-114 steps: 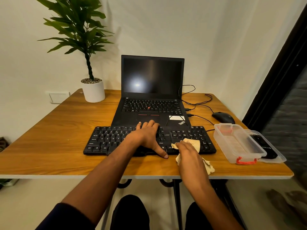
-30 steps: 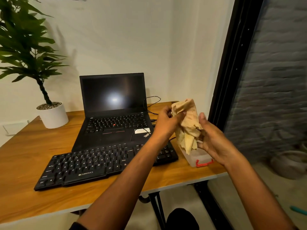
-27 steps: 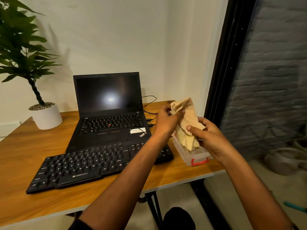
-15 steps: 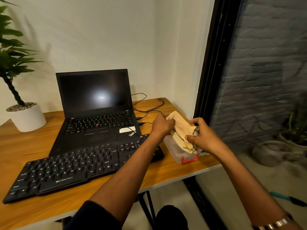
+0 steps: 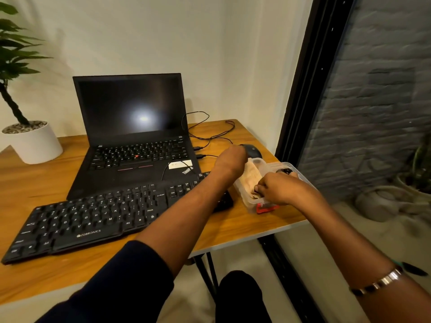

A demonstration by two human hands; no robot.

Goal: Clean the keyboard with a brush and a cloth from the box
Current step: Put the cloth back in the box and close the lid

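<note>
- Head view, right of centre: the beige cloth (image 5: 251, 177) lies bunched inside the clear plastic box (image 5: 250, 201), between the 2 hands.
- Right hand (image 5: 278, 188) sits at the near end of the box, knuckles up, fingers curled down and pinching the cloth's near edge.
- Left hand (image 5: 231, 160) reaches over the far end of the box, its back toward the camera; its fingers are hidden behind the hand, so I cannot tell whether they grip the cloth or are spread.
- Both forearms stretch from the lower frame toward the box; the left one crosses above the right end of the black keyboard (image 5: 98, 217).
- Cloth looks crumpled and pale tan, seen partly through the box wall; a red clip shows on the box's near end.
- Keyboard lies at an angle on the wooden table (image 5: 245, 229), in front of the open laptop (image 5: 133, 131), at centre left of the frame.
</note>
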